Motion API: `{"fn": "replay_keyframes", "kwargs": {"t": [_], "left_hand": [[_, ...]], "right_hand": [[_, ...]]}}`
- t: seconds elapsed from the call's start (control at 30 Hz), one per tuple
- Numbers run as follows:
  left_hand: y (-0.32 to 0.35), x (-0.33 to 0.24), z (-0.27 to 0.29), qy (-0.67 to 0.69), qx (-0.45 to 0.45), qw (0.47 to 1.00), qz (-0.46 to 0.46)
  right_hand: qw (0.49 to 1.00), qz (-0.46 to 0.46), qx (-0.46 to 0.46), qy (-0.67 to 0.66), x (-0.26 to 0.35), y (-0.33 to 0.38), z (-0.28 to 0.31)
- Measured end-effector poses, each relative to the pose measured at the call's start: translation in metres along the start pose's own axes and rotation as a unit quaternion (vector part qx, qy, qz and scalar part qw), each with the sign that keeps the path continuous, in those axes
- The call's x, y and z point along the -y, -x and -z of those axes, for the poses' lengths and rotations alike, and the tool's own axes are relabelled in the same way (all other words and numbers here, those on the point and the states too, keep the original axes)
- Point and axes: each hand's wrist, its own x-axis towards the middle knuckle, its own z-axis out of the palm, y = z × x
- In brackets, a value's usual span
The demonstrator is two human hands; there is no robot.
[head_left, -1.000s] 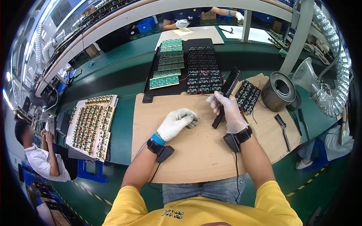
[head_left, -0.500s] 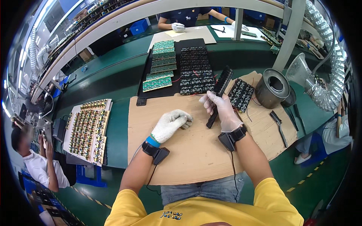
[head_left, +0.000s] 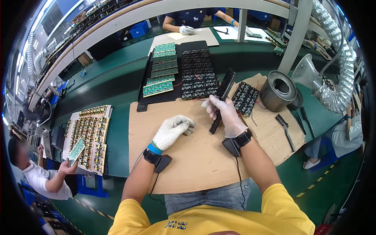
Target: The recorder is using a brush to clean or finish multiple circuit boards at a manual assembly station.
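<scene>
I see free cardboard (head_left: 196, 168) between the left hand (head_left: 172, 132) and the black strip (head_left: 226, 87); the metal canister (head_left: 270, 96) obstructs passage rightward.

I'm holding both forearms (head_left: 138, 181) out across the desk's (head_left: 119, 154) near edge; my left hand (head_left: 171, 131) is hanging loosely curled, while my right hand (head_left: 226, 112) is gripping, leaning leftward, sitting closer to the far edge.

black brush (head_left: 226, 84) | slanted, top leaning right | in right hand (head_left: 227, 112)
</scene>
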Motion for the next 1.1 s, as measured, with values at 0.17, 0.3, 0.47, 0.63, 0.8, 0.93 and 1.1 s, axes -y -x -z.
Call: {"fn": "replay_keyframes", "kwargs": {"t": [0.17, 0.3, 0.47, 0.63, 0.8, 0.93, 1.1], "left_hand": [[0.0, -0.003, -0.002, -0.008, 0.004, 1.0, 0.001], [0.001, -0.003, -0.002, -0.014, 0.002, 1.0, 0.004], [0.004, 0.0, 0.0, -0.012, 0.0, 1.0, 0.009], [0.0, 0.0, 0.001, -0.005, -0.007, 1.0, 0.006], [0.031, -0.018, 0.007, -0.136, -0.064, 0.987, -0.063], [0.102, -0.045, 0.023, -0.419, -0.162, 0.882, -0.143], [0.224, -0.029, 0.058, -0.514, -0.358, 0.777, -0.059]], "right_hand": [[1.0, 0.012, 0.006, -0.001, -0.005, -0.002, 0.004], [1.0, 0.008, 0.003, 0.0, -0.004, -0.002, 0.003], [1.0, 0.006, -0.006, 0.011, -0.004, -0.002, -0.002], [0.999, 0.014, -0.018, 0.029, 0.001, 0.002, -0.004], [0.998, 0.023, -0.014, 0.049, 0.0, 0.001, -0.002], [0.998, 0.032, -0.008, 0.044, -0.005, -0.003, 0.001], [0.998, 0.024, -0.011, 0.056, -0.003, -0.001, -0.004]]}}
